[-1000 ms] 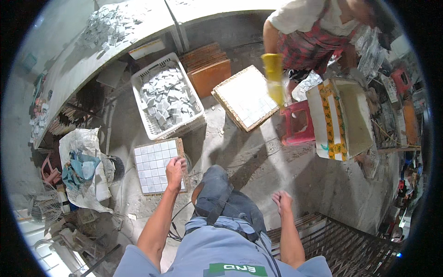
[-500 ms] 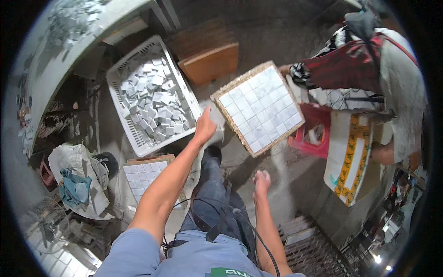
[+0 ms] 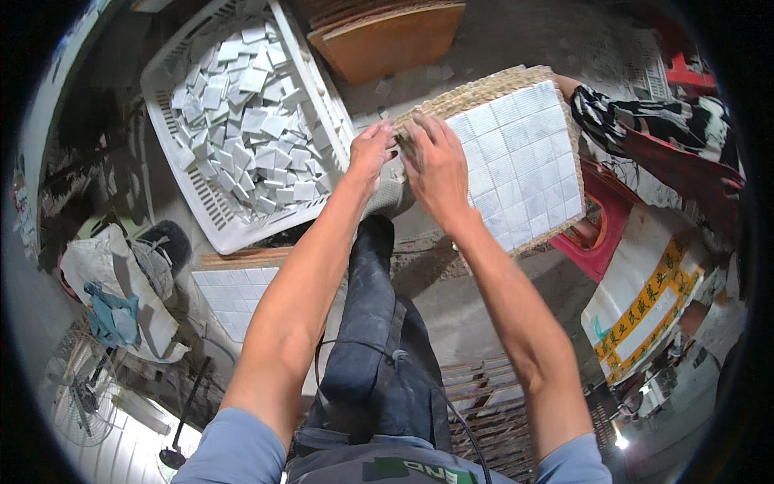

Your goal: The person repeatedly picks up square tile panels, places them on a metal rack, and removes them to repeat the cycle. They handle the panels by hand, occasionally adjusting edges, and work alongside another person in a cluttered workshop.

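White tile sheet (image 3: 516, 153) now has both hands, left (image 3: 369, 153) and right (image 3: 435, 165), on it.

You have glossy white ceramic tiles (image 3: 516, 153) on a rough woven-fibre board (image 3: 476, 93), beside a white slotted plastic crate (image 3: 201, 194), a smooth wooden board (image 3: 387, 40) and gritty concrete floor (image 3: 500, 298).

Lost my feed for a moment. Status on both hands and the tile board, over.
Left hand and right hand both on near corner of tile board. Board's grid filled with white tiles. Crate of loose tiles alongside, nothing blocking.
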Tool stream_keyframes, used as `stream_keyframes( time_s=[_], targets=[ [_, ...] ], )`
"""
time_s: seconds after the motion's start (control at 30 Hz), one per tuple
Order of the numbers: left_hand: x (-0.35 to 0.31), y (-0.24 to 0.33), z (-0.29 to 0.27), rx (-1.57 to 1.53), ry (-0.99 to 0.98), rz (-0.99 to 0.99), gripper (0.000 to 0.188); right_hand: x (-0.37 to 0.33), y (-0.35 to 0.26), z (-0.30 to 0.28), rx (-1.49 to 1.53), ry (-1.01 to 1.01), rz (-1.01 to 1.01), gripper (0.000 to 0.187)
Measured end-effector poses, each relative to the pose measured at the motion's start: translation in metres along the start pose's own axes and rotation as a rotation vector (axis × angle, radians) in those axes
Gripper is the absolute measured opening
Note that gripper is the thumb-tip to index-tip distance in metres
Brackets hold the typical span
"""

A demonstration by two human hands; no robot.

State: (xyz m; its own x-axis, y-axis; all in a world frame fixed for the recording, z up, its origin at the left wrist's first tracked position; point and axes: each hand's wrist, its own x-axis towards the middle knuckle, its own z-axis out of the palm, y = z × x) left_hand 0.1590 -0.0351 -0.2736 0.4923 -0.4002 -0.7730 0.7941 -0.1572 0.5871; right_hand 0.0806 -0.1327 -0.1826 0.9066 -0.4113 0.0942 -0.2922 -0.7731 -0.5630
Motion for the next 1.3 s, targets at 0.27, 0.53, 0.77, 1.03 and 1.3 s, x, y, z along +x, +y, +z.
stream_keyframes(
  time_s=[0.27, 0.53, 0.77, 1.03, 1.3],
  targets=[
    [0.005, -0.003, -0.011, -0.138, -0.043, -0.041, 0.022, 0.018, 0.02, 0.044, -0.16, -0.096, -0.221, 0.006],
    [0.005, -0.004, -0.006, -0.078, 0.009, -0.013, 0.021, 0.027, 0.024, 0.045, -0.177, -0.162, -0.252, 0.01],
    [0.008, -0.006, 0.001, 0.157, 0.162, 0.185, 0.019, 0.033, 0.02, 0.033, -0.137, -0.209, -0.257, 0.015],
    [0.012, -0.009, -0.002, 0.042, 0.115, 0.252, 0.021, 0.004, 0.002, 0.025, 0.004, -0.189, -0.32, 0.014],
    [0.012, -0.003, -0.002, 0.194, 0.086, 0.141, 0.023, -0.082, -0.005, 0.044, -0.041, -0.392, -0.329, 0.004]
  ],
)
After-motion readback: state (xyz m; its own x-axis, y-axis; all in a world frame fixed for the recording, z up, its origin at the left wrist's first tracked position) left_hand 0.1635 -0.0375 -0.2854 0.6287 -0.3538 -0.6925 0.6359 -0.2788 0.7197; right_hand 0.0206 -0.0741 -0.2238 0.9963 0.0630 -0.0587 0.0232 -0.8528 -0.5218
